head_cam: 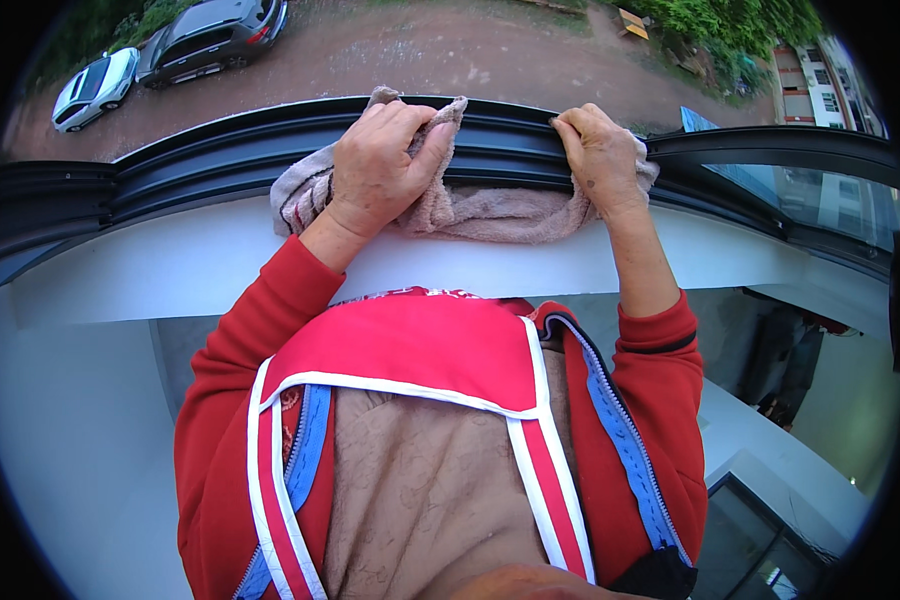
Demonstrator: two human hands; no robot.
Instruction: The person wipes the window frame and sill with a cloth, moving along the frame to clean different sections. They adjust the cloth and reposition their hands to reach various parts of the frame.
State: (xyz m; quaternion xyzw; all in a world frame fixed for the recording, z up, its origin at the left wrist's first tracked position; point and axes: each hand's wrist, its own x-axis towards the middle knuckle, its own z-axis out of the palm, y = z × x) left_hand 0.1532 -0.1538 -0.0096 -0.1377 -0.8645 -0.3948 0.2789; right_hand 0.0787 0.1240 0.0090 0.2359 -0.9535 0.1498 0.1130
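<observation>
A pinkish-beige terry cloth (521,214) lies bunched along the inner edge of a dark metal sliding-window track (506,142) and the white sill (487,262). My left hand (386,165) grips the cloth's left part, one corner sticking up between thumb and fingers over the track. At the right, my right hand (607,161) is closed on the cloth's other end, its fingertips bent over the track's outer side. Between both hands the cloth sags toward the sill. A striped part of it hangs beside my left wrist.
A glass window sash (802,199) stands at the right, with dark frame at the left too. Outside and below are a dirt yard (420,52), a dark car (210,41), a white car (96,90) and trees. A red apron (412,345) touches the sill's near edge.
</observation>
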